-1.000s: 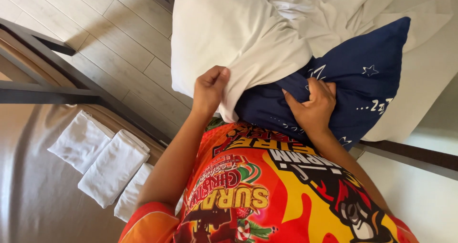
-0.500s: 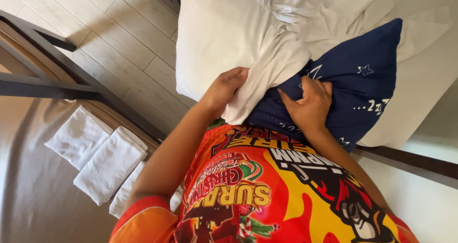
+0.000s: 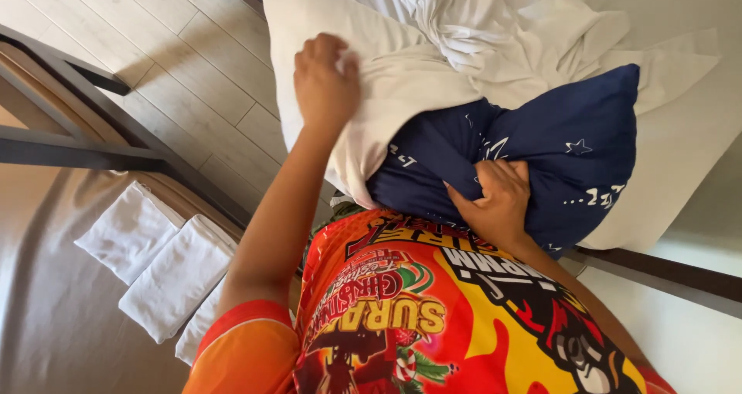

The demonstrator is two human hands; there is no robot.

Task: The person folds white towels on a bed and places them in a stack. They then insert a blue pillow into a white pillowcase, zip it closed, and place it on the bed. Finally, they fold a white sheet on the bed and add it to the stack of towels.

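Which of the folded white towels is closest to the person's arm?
The folded towel lying nearer the orange sleeve. The other folded towel lies farther out on the brown sheet, toward the dark bed frame. A third towel peeks out under the arm, mostly hidden.

Navy star-printed pillow [image 3: 572, 146] sits half sheathed in a bunched white pillowcase [image 3: 386, 100].

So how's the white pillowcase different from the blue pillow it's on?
The white pillowcase is plain, loose and wrinkled; the blue pillow is dark navy with small white stars, plump and firm-looking. The left hand grips the pillowcase; the right hand clutches the pillow. Both are soft bedding.
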